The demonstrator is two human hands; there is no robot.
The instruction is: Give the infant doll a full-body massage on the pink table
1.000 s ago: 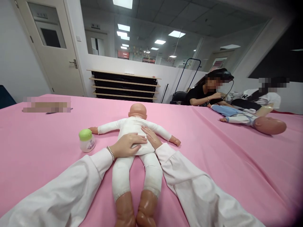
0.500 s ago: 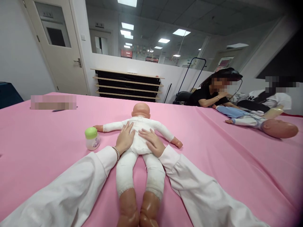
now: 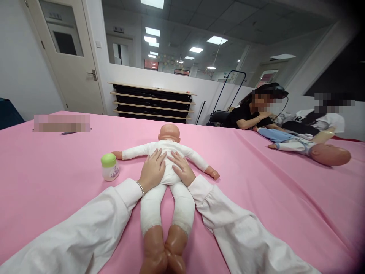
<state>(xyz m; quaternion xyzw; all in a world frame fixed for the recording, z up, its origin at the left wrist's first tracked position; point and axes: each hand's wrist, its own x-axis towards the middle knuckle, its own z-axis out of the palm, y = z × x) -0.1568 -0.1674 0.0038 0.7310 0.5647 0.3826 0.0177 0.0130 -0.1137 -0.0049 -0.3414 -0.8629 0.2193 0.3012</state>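
Note:
A baby doll (image 3: 171, 177) with a white cloth body lies face down, its head pointing away from me and its arms spread. On the left side of its lower back rests my left hand (image 3: 153, 169), flat with the fingers stretched out. My right hand (image 3: 182, 167) lies flat on the right side of the back, fingers extended and slightly apart. Neither hand grips anything. Beside the doll's left-side hand stands a small jar (image 3: 110, 167) with a green lid.
Pink cloth (image 3: 248, 198) covers the table. A second doll (image 3: 302, 146) in blue and white lies at the right, near a seated person in black (image 3: 242, 114) and another in white (image 3: 336, 118). Stacked shelves (image 3: 152, 102) stand against the back wall.
My left hand has shifted inward and lies more fully on the doll's back. My right hand has turned slightly, with its fingers nearer the left hand. The doll's lower legs have moved closer together.

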